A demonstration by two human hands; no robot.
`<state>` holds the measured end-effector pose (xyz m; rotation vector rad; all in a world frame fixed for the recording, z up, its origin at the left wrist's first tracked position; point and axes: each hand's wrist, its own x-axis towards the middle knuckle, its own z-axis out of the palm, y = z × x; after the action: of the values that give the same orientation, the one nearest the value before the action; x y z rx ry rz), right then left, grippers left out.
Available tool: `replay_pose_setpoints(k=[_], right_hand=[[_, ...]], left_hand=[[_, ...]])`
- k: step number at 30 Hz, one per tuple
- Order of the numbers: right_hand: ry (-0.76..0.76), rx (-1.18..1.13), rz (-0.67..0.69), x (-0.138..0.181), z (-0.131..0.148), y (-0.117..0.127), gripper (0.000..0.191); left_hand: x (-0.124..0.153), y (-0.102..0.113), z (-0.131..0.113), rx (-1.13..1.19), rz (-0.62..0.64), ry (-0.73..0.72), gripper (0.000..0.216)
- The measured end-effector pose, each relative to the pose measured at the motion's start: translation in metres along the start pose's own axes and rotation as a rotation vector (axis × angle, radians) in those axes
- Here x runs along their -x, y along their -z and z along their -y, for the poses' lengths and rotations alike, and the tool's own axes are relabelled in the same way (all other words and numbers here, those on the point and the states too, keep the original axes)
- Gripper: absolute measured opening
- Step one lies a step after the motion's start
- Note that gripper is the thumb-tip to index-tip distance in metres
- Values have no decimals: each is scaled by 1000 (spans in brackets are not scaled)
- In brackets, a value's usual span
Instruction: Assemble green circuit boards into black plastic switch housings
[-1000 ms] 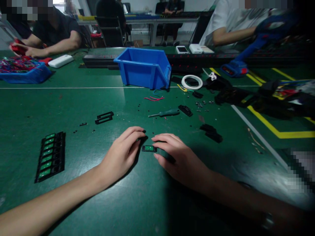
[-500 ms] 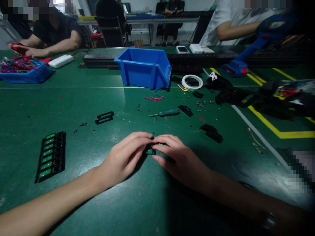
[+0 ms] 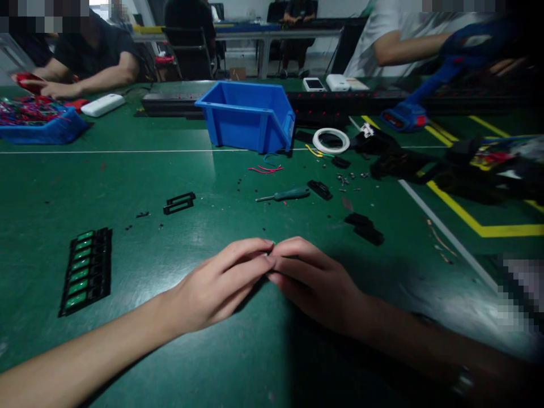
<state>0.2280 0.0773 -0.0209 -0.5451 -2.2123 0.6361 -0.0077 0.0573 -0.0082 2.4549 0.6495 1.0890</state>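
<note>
The green surface is smooth and faintly glossy. Over it, the left hand and right hand meet, fingers bent and tips pressed together. Well to the left lies a flat panel, black with shiny green patches. The small part pinched between both hands' fingertips shows only a green sliver; it should prove light, stiff and perhaps brittle, best gripped by its ends, probably plastic, its outline hidden

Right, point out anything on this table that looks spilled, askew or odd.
Small metal pieces lie scattered right of the screwdriver, and red wires lie loose before the blue bin; both look untidy, strewn outside any container. Nothing looks clearly damaged, though what lies between the left hand and right hand is mostly hidden.
</note>
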Motion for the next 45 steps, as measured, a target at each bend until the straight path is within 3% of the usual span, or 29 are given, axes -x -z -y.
replay_pose_setpoints(k=[6,12,19,25,31,36,45], right_hand=[[33,-25,33,0,1,1,21],[-1,-82,26,1,0,1,19],[-286,-161,10,-8,6,11,5],[-461,-280,-32,-15,1,18,22],[-442,-326,4,-15,-3,17,28],[-434,-264,-45,-13,-1,14,15],[-355,-172,29,-12,-2,13,17]], left_hand=[[5,1,0,-46,62,-57,48],[4,1,0,-33,86,-15,44],[-1,1,-3,-53,-14,79,44],[1,0,-1,-136,-82,231,49],[-1,2,-2,-91,-67,223,30],[-4,2,-4,-68,-60,262,26],[-6,2,0,-44,-91,371,20]])
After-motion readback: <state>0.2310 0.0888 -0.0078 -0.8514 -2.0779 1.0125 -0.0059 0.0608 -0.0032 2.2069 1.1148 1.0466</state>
